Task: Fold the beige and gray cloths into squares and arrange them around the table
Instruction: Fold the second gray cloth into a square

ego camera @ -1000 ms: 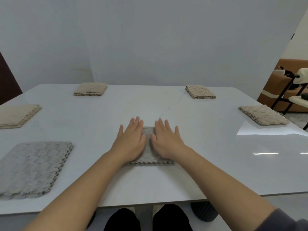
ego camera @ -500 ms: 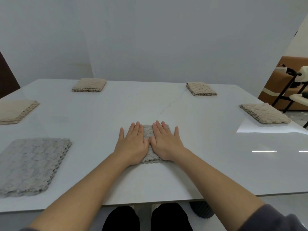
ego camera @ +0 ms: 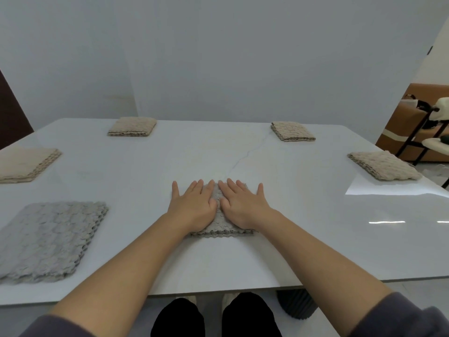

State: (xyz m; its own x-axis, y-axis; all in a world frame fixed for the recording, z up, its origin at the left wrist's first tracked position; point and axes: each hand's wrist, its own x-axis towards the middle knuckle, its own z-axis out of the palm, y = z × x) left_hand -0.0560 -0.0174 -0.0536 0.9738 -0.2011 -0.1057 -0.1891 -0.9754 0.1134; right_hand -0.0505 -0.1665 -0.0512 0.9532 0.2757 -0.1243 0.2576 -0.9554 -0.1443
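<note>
Gray cloth (ego camera: 218, 228), folded small, lies on the bench (ego camera: 328, 244) in the middle, near the front edge; the left hand (ego camera: 193, 206) and the right hand (ego camera: 244, 206) lie flat on it side by side, fingers straight, pressing and holding nothing; it looks soft, light and thick, so the layers may spring open; I would pinch all layers together at one edge; a larger gray cloth (ego camera: 48, 237) lies at the left, and folded beige cloths (ego camera: 292, 131) lie along the far sides.

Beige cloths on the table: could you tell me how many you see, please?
4: far-left cloth, far-right cloth, right-edge cloth, left-edge cloth, partly cropped. None seems hidden.
</note>
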